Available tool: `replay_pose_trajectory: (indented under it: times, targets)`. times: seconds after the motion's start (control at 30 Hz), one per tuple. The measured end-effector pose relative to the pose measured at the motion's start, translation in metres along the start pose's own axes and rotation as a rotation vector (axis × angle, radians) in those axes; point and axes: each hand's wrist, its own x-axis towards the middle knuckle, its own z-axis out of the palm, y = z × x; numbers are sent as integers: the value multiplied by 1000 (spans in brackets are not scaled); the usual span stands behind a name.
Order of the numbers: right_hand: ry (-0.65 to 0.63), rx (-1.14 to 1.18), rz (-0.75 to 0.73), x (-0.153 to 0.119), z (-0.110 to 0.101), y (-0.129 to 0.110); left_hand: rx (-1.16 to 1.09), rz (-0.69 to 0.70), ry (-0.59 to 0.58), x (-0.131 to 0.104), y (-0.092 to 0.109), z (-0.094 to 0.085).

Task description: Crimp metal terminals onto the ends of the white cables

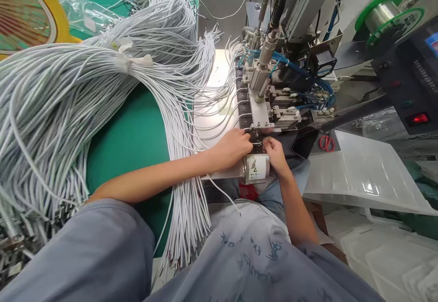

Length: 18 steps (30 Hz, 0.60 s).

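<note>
My left hand [236, 147] is closed at the near end of the machine's fixture [244, 106], above a labelled container [257, 167]. Just right of it, my right hand [273, 153] has thumb and fingers pinched at the fixture's edge. Between the two hands lies a short stretch of white cable; its ends are too small to make out. Several white cables run from the fixture across a pale board [208, 122]. A large tied bundle of white cables [143, 67] spreads to the left, partly under my left forearm.
The pneumatic machine [263, 69] rises beyond my hands. Right of them are a black phone [305, 141], red scissors [326, 143] and a translucent tray [372, 174]. A green solder spool [383, 17] and a control box [414, 78] stand upper right. A yellow-rimmed object [61, 7] is upper left.
</note>
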Motion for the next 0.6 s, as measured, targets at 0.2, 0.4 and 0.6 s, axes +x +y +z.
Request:
replay_pose_trajectory:
  times: [0.2, 0.4, 0.6]
  targets:
    - [219, -42, -46, -11, -7, -4, -18, -99, -69, -6, 3, -6]
    - [238, -377, -223, -92, 11, -28, 35, -269, -48, -3, -1, 1]
    - [-573, -486, -47, -136, 62, -11, -90, -166, 37, -8, 13, -11]
